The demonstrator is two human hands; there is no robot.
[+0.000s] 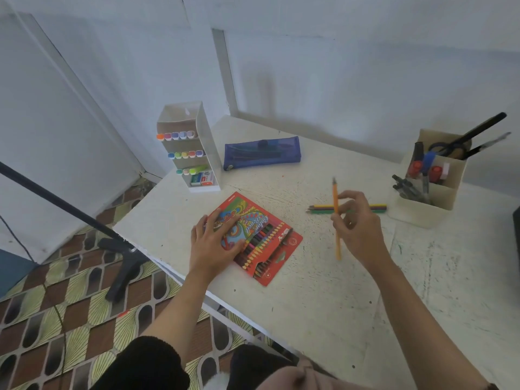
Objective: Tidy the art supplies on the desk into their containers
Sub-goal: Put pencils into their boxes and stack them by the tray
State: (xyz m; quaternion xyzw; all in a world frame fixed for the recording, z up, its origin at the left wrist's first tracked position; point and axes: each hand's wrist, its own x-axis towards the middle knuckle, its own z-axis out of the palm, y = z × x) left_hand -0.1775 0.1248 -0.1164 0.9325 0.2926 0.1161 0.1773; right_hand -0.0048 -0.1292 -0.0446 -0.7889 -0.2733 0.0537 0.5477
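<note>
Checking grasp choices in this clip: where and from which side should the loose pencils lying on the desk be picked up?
Probably mid-shaft, from above: the loose pencils lie flat, side by side, so a pinch across them gathers all. Their blunt ends sit near the organizer, leaving little room there.

Soft, cool, even daylight leaves only faint shadows on the far wall (pixel 281 88) and pale tabletop (pixel 323 291). Wide-angle bending skews the edges; the orange pencil (pixel 336 220) blurs slightly, and detail is soft throughout.
</note>
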